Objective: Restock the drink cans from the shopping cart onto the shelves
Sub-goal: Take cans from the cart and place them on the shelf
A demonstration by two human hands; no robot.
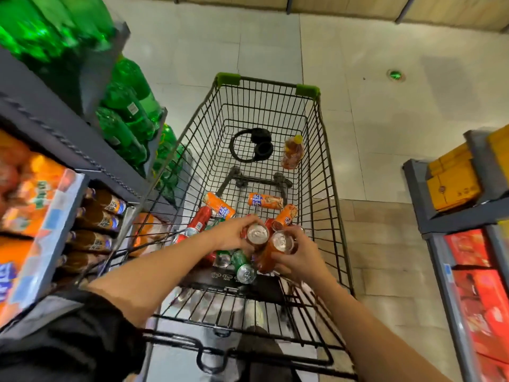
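Wire cart (327, 166) with cans (265, 201), headphones (252, 146), bottle (293, 153).

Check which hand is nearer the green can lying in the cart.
Roughly even, the left if either. The left hand grips a can just above the green can; the right hand holds another beside it.

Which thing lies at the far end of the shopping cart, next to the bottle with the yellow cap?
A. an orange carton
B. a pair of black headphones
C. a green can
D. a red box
B: the black headphones lie on the cart floor, just left of the yellow-capped bottle, apart from the cans nearer the hands.
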